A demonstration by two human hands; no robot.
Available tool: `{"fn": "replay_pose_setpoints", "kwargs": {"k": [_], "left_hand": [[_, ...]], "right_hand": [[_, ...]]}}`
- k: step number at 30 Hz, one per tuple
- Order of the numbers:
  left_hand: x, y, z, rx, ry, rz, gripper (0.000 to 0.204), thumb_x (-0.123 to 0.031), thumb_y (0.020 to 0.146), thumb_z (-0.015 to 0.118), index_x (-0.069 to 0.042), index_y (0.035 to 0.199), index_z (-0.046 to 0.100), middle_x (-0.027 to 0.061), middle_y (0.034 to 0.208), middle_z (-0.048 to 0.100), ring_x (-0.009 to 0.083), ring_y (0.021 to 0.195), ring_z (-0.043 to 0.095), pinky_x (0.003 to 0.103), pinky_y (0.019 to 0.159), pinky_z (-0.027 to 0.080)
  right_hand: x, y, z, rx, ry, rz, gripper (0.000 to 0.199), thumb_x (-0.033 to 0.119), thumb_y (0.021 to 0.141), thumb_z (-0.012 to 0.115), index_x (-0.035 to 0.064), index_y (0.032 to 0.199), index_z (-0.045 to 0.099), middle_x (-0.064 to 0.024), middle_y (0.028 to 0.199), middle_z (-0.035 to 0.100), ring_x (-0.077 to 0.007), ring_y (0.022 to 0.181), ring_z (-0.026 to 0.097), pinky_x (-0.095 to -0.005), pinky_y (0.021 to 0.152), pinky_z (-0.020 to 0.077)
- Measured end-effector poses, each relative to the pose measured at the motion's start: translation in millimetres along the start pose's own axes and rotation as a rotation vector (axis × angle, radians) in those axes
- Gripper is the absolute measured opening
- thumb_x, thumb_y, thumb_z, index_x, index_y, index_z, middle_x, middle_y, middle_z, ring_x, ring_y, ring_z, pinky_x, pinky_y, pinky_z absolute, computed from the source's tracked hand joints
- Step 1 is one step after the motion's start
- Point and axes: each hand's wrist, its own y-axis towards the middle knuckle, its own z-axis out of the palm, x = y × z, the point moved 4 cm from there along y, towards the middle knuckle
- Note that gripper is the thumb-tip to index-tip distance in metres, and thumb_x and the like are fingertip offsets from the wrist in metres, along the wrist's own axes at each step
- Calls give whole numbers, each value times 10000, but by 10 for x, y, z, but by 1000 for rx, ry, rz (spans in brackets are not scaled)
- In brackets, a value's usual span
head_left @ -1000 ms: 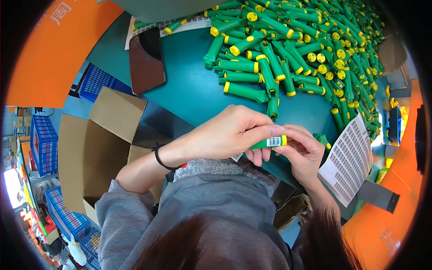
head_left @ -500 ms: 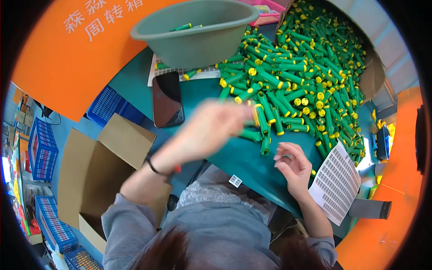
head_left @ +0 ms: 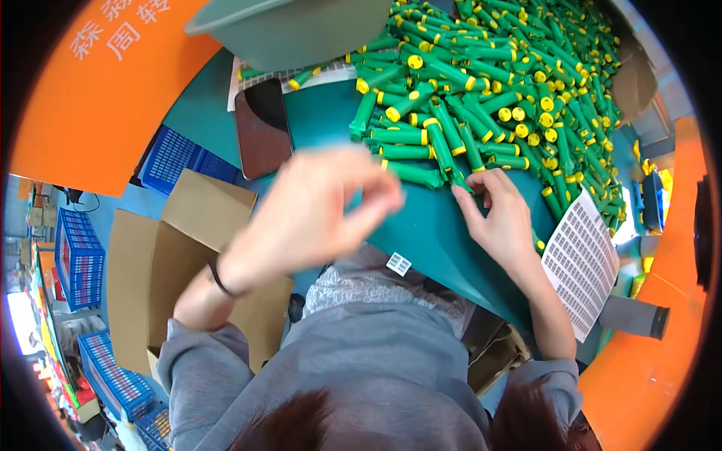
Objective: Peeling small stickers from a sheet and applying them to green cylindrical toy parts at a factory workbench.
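My left hand [head_left: 320, 203], blurred by motion, hovers over the near edge of the table. Its thumb and forefinger curve together in a pinch; whatever may be between the tips cannot be made out. My right hand [head_left: 502, 218] rests at the near edge of the pile, thumb and fingers closed around the lower end of a green tube with a yellow cap [head_left: 442, 146]. Many similar green tubes [head_left: 496, 68] lie heaped beyond both hands. Just left of the held one, another green tube [head_left: 411, 174] lies crosswise on the teal tabletop [head_left: 421, 225].
A grey-green basin [head_left: 293, 34] and a dark phone [head_left: 263, 131] stand at the far left. An open cardboard box [head_left: 169, 263] is below on the left. Beside my right forearm are a label sheet [head_left: 580, 259] and a grey cylinder [head_left: 633, 317]. A small white label [head_left: 398, 263] sticks to the table edge.
My left hand has drawn back toward the left and nearer me, away from the tubes. My right hand has reached forward and taken hold of a tube's end. The whole view has shifted slightly.
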Motion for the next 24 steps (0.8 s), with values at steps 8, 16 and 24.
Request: {"fn": "replay_pose_setpoints", "kwargs": {"k": [8, 16, 24], "left_hand": [[219, -947, 760, 45, -509, -765, 107, -123, 857, 739, -22, 890, 731, -80, 576, 534, -29, 495, 336, 189, 457, 227], [171, -1002, 908, -10, -681, -840, 116, -101, 880, 714, 14, 886, 712, -102, 578, 507, -43, 507, 338, 182, 461, 222], [20, -983, 907, -189, -597, -801, 64, -42, 874, 700, 10, 839, 687, -91, 620, 509, -35, 545, 348, 172, 480, 257]], "right_hand": [[5, -185, -123, 63, 43, -129, 283, 88, 852, 692, 50, 1122, 616, -107, 1039, 596, -254, 958, 569, -342, 805, 474], [200, -285, -26, 37, -374, -525, 392, -20, 771, 638, 109, 1141, 649, -79, 1239, 537, -305, 1067, 535, -379, 872, 462], [149, -287, -86, 136, 189, -399, 342, 6, 739, 729, 39, 1056, 605, -119, 1196, 510, -270, 940, 567, -334, 782, 510]]}}
